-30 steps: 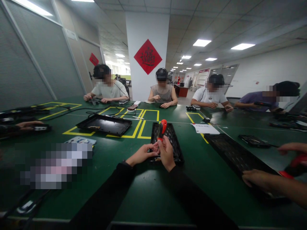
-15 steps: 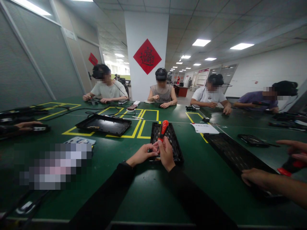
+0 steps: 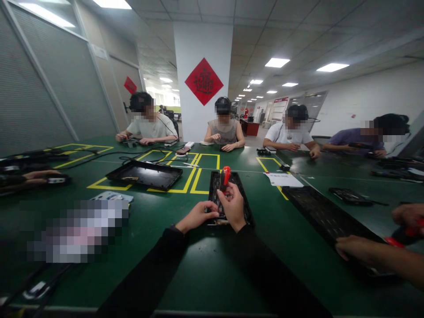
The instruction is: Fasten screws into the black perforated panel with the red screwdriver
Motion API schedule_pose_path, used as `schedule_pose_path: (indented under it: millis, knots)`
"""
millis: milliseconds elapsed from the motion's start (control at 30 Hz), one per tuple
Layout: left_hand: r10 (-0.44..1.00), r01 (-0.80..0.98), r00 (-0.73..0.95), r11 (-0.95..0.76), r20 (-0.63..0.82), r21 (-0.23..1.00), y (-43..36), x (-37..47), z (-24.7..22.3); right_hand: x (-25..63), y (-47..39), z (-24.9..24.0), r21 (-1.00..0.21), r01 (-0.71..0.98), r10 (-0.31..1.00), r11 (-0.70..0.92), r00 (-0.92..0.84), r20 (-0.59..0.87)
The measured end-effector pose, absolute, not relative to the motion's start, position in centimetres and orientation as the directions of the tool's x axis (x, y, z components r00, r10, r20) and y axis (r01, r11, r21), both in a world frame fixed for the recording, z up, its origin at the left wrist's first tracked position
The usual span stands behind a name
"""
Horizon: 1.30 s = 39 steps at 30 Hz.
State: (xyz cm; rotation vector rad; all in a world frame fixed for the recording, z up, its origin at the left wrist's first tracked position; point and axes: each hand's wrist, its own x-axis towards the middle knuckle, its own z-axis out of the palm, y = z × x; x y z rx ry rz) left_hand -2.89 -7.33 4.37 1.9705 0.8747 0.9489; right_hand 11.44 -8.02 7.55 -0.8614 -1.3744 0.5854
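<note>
My right hand [image 3: 233, 206] is wrapped round the lower part of a red and black screwdriver [image 3: 225, 176], which stands nearly upright, handle end up. Its tip is hidden behind my fingers. Below it lies a black rectangular plastic housing [image 3: 243, 190], like a shallow tray, with ribs or small fittings inside. My left hand [image 3: 199, 216] rests at the housing's near left side, thumb and fingers drawn together by the screwdriver's lower end. Whatever sits between those fingertips is too small to make out.
Left of centre lies a larger black tray [image 3: 145, 174]. A long black housing [image 3: 326, 221] is at right, under a co-worker's hand [image 3: 357, 249]; that person also holds a red and black tool. White paper [image 3: 283, 178], cables and a blurred-out flat item [image 3: 82, 229] lie on the green table.
My right hand has shifted a little to the right, away from my left fingers. The screwdriver has come more upright. On the right, the co-worker's tool hand has drawn back.
</note>
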Motion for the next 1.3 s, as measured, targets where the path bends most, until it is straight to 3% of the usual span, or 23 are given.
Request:
schedule_pose_path:
  millis: [200,433,700,933,1067,1300]
  knots:
    - [0.798,0.279,0.515,-0.503,0.315,0.818,-7.2,-3.2,4.5,11.4,-8.6,6.9,-0.821,0.028,0.814,0.570,0.113,0.569]
    - [0.816,0.249,0.486,-0.472,0.313,0.846,-7.1,-2.9,4.0,11.3,-9.1,5.8,-0.779,0.245,0.769,0.578,0.155,0.620]
    - [0.819,0.229,0.483,-0.461,0.311,0.858,-6.9,-2.9,3.7,11.0,-9.0,5.5,-0.843,-0.102,0.848,0.528,0.113,0.518]
    - [0.796,0.258,0.517,-0.497,0.316,0.828,-6.7,-3.4,3.8,11.1,-8.6,5.3,-0.857,-0.138,0.868,0.497,0.092,0.489]
    - [0.785,0.266,0.536,-0.506,0.310,0.821,-6.6,-3.4,3.7,11.1,-8.6,5.3,-0.864,-0.105,0.870,0.492,0.065,0.488]
    - [0.808,0.247,0.484,-0.496,0.337,0.832,-6.8,-3.0,3.5,10.9,-8.8,6.0,-0.839,0.107,0.834,0.533,0.103,0.542]
